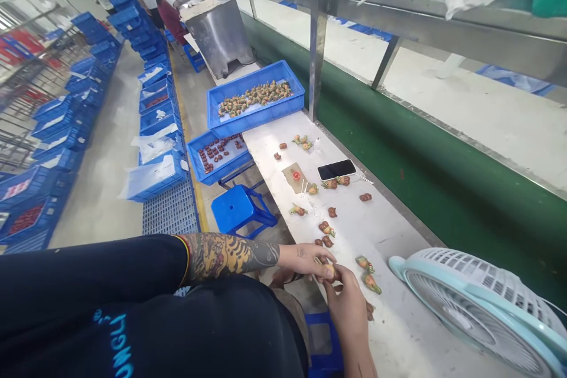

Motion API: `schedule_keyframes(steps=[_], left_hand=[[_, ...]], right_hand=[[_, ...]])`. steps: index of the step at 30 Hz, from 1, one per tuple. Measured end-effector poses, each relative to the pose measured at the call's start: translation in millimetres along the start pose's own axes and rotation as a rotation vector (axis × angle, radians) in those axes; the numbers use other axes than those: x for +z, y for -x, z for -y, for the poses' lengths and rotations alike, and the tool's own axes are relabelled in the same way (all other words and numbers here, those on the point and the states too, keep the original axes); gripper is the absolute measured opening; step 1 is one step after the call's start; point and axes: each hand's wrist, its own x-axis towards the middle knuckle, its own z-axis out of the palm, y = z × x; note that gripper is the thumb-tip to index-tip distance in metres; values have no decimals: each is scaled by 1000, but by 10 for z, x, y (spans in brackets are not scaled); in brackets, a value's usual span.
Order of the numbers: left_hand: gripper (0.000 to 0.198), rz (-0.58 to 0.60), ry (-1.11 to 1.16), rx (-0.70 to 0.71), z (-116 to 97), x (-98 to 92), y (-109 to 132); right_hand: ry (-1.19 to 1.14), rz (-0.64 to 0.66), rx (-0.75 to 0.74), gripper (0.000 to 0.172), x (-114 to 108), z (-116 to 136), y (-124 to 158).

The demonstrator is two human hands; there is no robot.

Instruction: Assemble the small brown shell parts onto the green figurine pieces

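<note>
My left hand (305, 257), on the tattooed arm, is closed with its fingertips around a small yellowish and brown figure (330, 268). Touching the same piece from below is my right hand (348, 301), fingers pinched at it; the fingers hide much of it. Two orange-and-green figures (371, 282) lie just beyond my right hand. Close to my left hand are small brown pieces (327, 241) and a brown-yellow figure (326, 228). Farther up the white table (398, 313) lie more such pieces, a phone (336, 169) and a cardboard scrap with a red spot (296, 176).
A light-blue fan (469, 307) stands at right. At the far end are a blue crate of figures (256, 97), a lower crate of brown pieces (221, 153) and a metal box (219, 29). A blue stool (233, 209) stands beside the table. Other people sit and stand beyond.
</note>
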Motion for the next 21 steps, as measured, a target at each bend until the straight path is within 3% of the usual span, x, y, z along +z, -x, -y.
schedule_keyframes(steps=[5, 11, 13, 16, 21], left_hand=[[30, -87, -58, 86, -230, 95, 269], [33, -181, 103, 162, -266, 185, 352], [34, -205, 188, 177, -263, 165, 300], [27, -217, 299, 145, -194, 72, 175], [15, -236, 368, -50, 184, -14, -60]], right_hand=[[-117, -41, 31, 46, -210, 243, 192], [-130, -272, 175, 51, -328, 493, 293], [-94, -290, 277, 54, -306, 432, 294], [12, -187, 378, 51, -211, 180, 202], [176, -42, 356, 27, 72, -193, -150]])
